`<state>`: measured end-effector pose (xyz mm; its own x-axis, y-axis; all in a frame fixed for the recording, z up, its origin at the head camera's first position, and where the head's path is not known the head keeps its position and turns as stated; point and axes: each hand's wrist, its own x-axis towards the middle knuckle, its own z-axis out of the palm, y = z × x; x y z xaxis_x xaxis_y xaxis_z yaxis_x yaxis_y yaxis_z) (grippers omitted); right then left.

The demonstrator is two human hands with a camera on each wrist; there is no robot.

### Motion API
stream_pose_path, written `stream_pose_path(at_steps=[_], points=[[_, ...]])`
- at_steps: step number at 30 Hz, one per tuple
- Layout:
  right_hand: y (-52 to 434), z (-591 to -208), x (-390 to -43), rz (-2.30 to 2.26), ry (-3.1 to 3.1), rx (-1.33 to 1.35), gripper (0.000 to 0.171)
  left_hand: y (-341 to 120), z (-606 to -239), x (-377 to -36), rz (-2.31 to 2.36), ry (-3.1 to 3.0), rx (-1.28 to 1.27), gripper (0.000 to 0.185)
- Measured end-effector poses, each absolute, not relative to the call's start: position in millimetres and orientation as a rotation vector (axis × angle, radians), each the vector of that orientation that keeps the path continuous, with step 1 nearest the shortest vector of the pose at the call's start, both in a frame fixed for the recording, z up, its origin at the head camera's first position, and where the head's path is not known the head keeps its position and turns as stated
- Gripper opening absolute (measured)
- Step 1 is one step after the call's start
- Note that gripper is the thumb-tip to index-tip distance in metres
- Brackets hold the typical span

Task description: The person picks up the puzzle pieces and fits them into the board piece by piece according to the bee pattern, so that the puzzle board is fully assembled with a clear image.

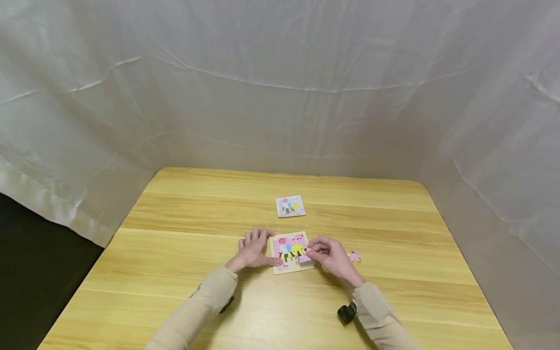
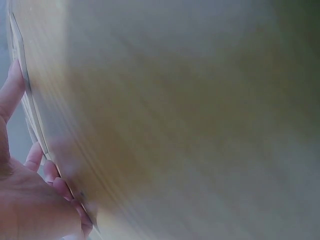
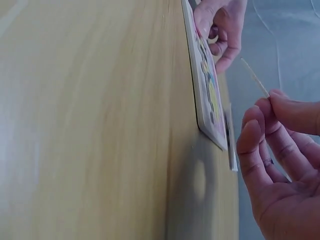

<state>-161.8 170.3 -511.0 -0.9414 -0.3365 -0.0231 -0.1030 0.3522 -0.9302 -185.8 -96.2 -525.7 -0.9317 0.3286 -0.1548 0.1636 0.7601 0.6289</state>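
A square puzzle board with a pale rim and a bee picture on pink lies flat on the table. My left hand is spread along the board's left side, its thumb resting on the lower left part and its fingers by the upper left corner. Between thumb and fingertips, my right hand pinches a thin puzzle piece, raised above the board's right side. Seen edge-on in the right wrist view, the piece hides its printed face. Dark gaps show in the lower part of the bee picture.
Behind the board lies a square card with the same bee picture. A loose pink and yellow puzzle piece sits right of the right hand. The wooden table has pale curtains at its back and sides.
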Motion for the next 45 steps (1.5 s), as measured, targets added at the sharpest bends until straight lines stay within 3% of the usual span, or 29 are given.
stream_pose_path(at_steps=[27, 45], points=[[137, -512, -157, -1.556, 2.443, -0.275, 0.013, -93, -519, -184, 0.92, 2.697, 0.365, 0.087], [135, -513, -158, -1.139, 2.801, -0.499, 0.007, -94, -517, -183, 0.927, 2.698, 0.385, 0.087]])
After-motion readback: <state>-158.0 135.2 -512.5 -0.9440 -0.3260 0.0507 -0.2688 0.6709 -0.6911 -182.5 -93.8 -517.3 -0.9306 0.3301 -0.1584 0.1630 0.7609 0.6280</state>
